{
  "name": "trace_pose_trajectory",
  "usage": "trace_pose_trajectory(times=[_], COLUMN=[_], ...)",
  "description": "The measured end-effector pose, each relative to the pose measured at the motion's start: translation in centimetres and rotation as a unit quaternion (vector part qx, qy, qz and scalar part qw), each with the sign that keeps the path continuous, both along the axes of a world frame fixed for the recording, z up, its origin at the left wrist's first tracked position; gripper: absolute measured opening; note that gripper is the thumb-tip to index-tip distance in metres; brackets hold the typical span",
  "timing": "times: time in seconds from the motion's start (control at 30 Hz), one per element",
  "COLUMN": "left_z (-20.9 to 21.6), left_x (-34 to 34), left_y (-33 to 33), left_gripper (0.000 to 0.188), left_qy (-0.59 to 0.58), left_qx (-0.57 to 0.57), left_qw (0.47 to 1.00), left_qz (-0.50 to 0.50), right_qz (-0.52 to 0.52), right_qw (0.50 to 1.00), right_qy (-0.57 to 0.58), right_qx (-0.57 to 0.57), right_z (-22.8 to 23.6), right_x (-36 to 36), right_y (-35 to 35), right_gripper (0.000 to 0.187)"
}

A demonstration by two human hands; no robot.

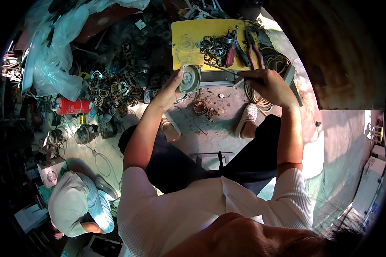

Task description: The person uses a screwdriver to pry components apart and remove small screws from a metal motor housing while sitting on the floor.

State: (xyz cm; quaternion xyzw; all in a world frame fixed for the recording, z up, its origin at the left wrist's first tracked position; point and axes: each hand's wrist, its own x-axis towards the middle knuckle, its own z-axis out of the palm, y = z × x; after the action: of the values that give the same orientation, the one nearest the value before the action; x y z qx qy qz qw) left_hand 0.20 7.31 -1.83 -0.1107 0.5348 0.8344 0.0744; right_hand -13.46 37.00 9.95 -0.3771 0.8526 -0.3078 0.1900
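Note:
In my left hand is a squarish grey metal motor end cover with a round recessed face, gripped by its left edge in front of the low yellow-topped table. My right hand is closed on a thin dark metal rod-like tool. Its tip points left toward the cover, apart from it; its handle end is hidden in my fist. Beyond my hands, on the tabletop, lie a pile of small dark metal rings, a red-handled screwdriver and red-handled pliers.
Scrap motor parts heap on the left, beside a red cylinder and plastic sheeting. A copper-coloured coil lies between my feet. Coiled cable sits right of the table. Another person crouches at lower left.

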Motion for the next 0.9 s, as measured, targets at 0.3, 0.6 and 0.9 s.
trace_pose_trajectory(times=[0.3, 0.6, 0.9], left_z=[0.3, 0.5, -1.4], left_x=[0.6, 0.6, 0.5], left_y=[-0.2, 0.4, -0.6], left_gripper=[0.073, 0.08, 0.082], left_qy=[0.024, 0.047, 0.046], left_qx=[0.045, -0.048, 0.007], left_qw=[0.999, 0.998, 0.998], left_qz=[0.001, 0.014, 0.036], right_qz=[0.114, 0.07, 0.095], right_qw=[0.992, 0.998, 0.986], right_qy=[-0.04, -0.012, -0.133], right_qx=[0.043, -0.002, 0.002], right_z=[-1.1, -1.6, -1.7], right_x=[2.1, 2.2, 2.0], right_y=[-2.4, -2.8, -2.9], right_gripper=[0.034, 0.032, 0.04])
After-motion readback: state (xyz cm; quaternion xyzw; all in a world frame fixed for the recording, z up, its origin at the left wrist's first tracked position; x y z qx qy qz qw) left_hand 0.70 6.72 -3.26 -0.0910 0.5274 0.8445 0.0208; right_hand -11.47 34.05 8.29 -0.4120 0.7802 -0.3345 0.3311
